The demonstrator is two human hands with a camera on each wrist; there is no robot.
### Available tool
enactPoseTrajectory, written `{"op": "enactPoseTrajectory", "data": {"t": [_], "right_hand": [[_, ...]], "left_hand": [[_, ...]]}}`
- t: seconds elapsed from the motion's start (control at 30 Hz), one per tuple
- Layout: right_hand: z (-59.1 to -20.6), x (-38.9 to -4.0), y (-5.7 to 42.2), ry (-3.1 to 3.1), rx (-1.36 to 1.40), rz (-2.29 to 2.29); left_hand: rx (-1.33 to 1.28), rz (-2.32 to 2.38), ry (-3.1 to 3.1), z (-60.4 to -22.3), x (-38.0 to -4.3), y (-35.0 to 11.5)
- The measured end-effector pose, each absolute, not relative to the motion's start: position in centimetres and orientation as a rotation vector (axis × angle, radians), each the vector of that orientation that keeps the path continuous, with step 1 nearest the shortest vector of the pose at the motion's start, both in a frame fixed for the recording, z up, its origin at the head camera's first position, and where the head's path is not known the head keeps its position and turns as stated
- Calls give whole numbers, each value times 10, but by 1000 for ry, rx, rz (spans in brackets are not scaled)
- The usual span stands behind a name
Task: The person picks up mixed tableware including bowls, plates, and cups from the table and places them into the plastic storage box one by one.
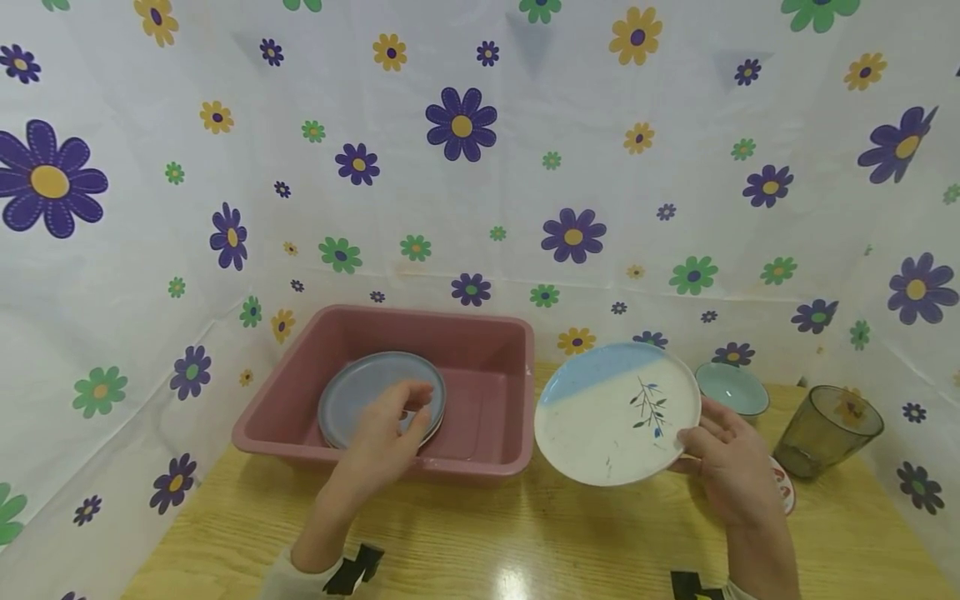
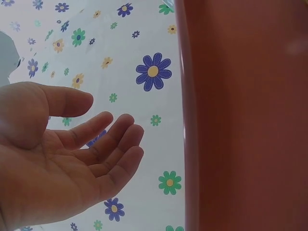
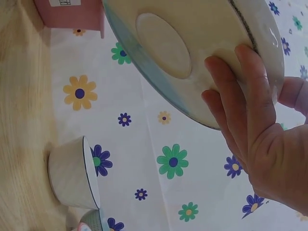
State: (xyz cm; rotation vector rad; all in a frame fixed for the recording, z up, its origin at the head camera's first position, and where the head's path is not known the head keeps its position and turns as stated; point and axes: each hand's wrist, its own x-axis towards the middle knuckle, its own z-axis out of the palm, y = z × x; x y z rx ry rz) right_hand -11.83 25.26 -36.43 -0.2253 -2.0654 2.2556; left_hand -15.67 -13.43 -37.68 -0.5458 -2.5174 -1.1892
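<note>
My right hand point(image 1: 731, 467) grips the right edge of a round plate point(image 1: 600, 429), thumb on top and fingers beneath. The plate is cream with a light blue band and a printed sprig, held tilted above the table. Its underside, with a round foot ring, shows in the right wrist view, where several fingers of the right hand point(image 3: 262, 113) spread against it. My left hand point(image 1: 382, 437) holds nothing, its fingers loosely bent, over the near side of a pink basin point(image 1: 487, 408). It partly covers a grey-blue plate point(image 1: 352, 396) stacked on another inside.
Right of the held plate are a pale green bowl point(image 1: 733, 390) and an amber-tinted glass point(image 1: 825, 433). A red-and-white item point(image 1: 783, 487) lies partly hidden behind my right hand. A flower-printed curtain point(image 1: 420, 183) encloses the wooden table point(image 1: 487, 533) at the back and sides.
</note>
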Motion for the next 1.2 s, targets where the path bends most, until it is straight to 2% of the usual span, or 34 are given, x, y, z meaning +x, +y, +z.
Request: {"op": "enactPoseTrajectory", "data": {"t": [0.7,1.2], "right_hand": [[-363,-111,252,-1858,17,2407],[-368,-110,244,-1673,374,2531]], "left_hand": [[-561,-1264,-2579,-378,-154,-121],[-593,-1490,-2578,-379,-150,-110]]}}
